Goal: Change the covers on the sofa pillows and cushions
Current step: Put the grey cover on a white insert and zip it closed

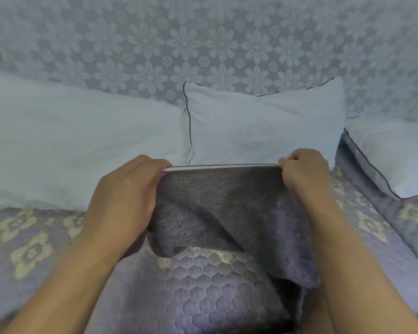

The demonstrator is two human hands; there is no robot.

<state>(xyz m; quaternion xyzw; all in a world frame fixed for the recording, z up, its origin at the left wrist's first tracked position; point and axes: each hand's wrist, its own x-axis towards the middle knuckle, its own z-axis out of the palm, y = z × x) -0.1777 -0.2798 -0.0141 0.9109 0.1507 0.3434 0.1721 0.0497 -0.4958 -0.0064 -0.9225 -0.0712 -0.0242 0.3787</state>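
Note:
A grey knitted cushion cover (217, 201) hangs stretched between my two hands over the sofa seat. My left hand (128, 196) grips its top edge at the left corner. At the right corner, my right hand (304, 172) pinches the same edge, which shows a pale strip along the top. The lower part of the cover drapes over a quilted purple cushion (198, 285) in front of me. Just behind the cover, a bare white pillow (263, 126) with dark piping leans against the sofa back.
A larger white pillow (70, 145) lies at the left, and another white pillow (401, 155) at the right. The sofa back (203, 44) carries a grey floral lace throw. The seat (29, 249) has a purple quilted flower-pattern cover.

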